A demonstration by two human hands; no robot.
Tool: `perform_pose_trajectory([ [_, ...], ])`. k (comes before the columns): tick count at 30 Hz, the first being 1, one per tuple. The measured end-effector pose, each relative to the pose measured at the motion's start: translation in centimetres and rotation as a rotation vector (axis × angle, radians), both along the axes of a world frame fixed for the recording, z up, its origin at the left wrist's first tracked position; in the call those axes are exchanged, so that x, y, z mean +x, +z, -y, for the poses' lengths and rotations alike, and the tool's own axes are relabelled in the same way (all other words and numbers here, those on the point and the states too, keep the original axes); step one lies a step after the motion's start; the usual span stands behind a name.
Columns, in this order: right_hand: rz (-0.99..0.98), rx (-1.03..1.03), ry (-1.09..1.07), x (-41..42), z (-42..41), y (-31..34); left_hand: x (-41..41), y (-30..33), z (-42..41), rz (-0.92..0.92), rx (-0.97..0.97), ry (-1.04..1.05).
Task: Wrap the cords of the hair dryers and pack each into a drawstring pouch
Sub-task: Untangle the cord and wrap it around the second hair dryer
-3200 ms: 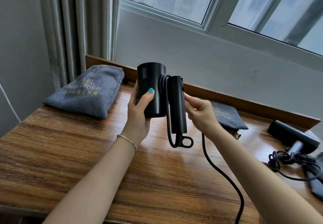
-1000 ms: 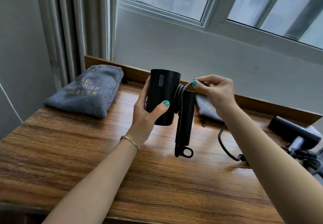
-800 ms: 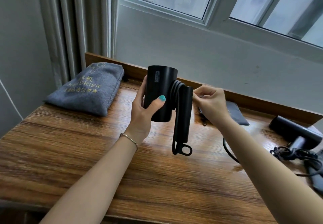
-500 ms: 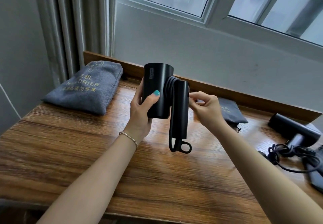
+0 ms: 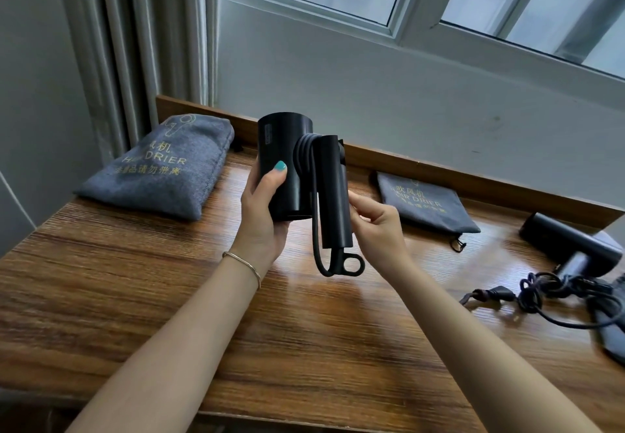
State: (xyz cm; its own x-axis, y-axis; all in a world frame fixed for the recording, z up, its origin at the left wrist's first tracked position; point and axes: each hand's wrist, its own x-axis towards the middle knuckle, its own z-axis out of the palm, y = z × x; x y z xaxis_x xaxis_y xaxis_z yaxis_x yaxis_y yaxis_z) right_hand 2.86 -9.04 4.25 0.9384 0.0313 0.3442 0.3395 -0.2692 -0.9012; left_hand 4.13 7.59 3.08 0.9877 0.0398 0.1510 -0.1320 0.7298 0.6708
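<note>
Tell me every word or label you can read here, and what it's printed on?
"HAIR DRIER", partly creased, under a dryer outline: full grey pouch, left.
"HAIR DRIER": flat grey pouch, right of the hands.
Chinese lines on both pouches: too small for me to read surely.
Small panel on the held hair dryer: unreadable.

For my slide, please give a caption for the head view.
Left hand holds cord-wrapped hair dryer; right hand touches its handle.

Full pouch (image 5: 159, 168) lies left, flat pouch (image 5: 424, 204) right, on the table (image 5: 169, 297).
</note>
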Motion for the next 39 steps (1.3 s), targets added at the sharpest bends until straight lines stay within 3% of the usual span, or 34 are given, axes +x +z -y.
perform_pose_trajectory([
  [7,-0.042,0.015,0.061,-1.3,-0.7,-0.5,0.2,-0.2,0.1,-0.047,-0.009,0.028],
  [11,-0.018,-0.109,0.038,-2.4,-1.1,-0.8,0.6,-0.4,-0.1,-0.081,-0.032,0.066],
  [16,-0.189,-0.038,0.005,-3.9,-2.2,-2.6,1.0,-0.4,-0.3,-0.12,-0.055,0.232],
  [21,-0.278,0.031,0.126,-6.2,-3.0,-2.8,0.5,-0.3,0.1,-0.072,0.145,0.387],
  [25,-0.277,-0.046,0.144,-7.7,-2.7,-2.1,0.3,-0.4,0.3,0.044,0.401,0.478],
  [29,-0.122,-0.356,0.096,-8.0,-1.3,0.4,0.0,-0.6,0.9,0.11,0.579,0.49],
  [33,0.256,-0.836,-0.135,-6.8,1.2,4.5,0.0,-0.7,0.7,0.181,0.641,0.35],
  [36,0.522,-0.976,-0.192,-5.5,2.0,8.5,-0.7,-0.1,1.0,0.262,0.697,0.24],
  [39,0.545,-1.004,-0.201,-3.8,1.9,11.3,-1.6,0.3,1.5,0.345,0.716,0.122],
])
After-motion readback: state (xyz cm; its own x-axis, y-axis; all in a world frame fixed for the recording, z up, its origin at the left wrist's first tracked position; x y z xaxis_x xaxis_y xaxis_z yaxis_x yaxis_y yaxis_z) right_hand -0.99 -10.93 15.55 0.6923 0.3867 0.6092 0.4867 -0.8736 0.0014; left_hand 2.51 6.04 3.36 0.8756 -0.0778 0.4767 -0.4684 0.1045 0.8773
